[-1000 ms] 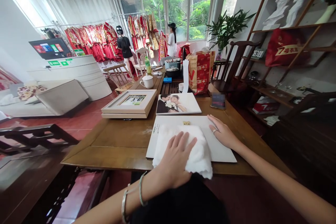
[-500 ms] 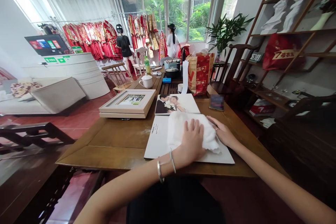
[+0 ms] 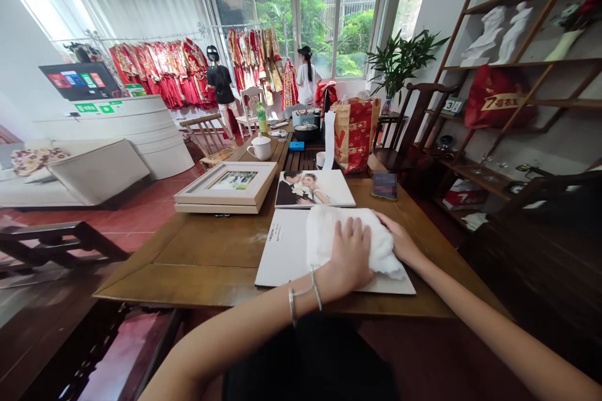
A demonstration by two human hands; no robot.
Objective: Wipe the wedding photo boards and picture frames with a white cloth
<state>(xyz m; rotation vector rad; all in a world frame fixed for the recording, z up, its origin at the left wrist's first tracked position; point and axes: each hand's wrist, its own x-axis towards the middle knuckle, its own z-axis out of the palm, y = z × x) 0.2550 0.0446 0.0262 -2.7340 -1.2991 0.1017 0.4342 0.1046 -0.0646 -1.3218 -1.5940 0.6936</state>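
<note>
A white fluffy cloth point(image 3: 324, 235) lies bunched on a white flat board point(image 3: 282, 257) with small print near its left edge; it looks like the back of a photo album or panel. My left hand point(image 3: 350, 250) presses flat on the cloth, fingers stretched out and slightly apart. At the board's right edge, my right hand point(image 3: 399, 239) rests with fingers extended forward, partly hidden behind the cloth. Just beyond the board lies a wedding photo panel point(image 3: 336, 188), picture side up.
Stacked pale picture frames point(image 3: 263, 185) lie to the left on the wooden table point(image 3: 197, 263). Behind them stands a white lidded cup point(image 3: 261, 147). A red patterned paper bag point(image 3: 355, 135) and a phone point(image 3: 384, 186) are at the right. Two people stand near red garments.
My left hand and the cloth under it have slid slightly right across the board. My right hand stays at the board's right edge. The whole view has shifted a little.
</note>
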